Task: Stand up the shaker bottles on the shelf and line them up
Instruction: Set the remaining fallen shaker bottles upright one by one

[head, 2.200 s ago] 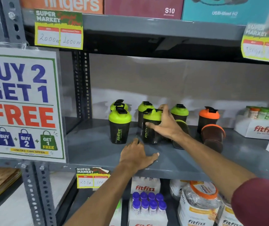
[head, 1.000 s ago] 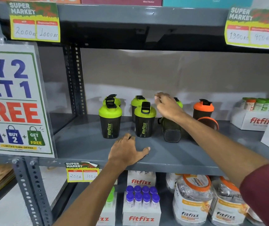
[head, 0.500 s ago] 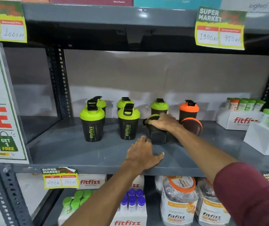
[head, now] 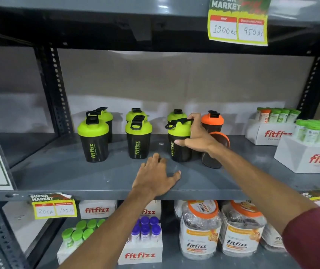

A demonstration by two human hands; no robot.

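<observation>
Hands: right hand grasps upright green shaker; left hand flat, released, on shelf.
Next: toppled orange shaker at right hand's 3 o'clock, axis pointing toward me.

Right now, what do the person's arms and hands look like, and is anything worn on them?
Both hands are bare: left hand, right hand. No gloves, rings or watch show. The left forearm is uncovered as far as the view reaches. A maroon sleeve covers the right upper arm.
</observation>
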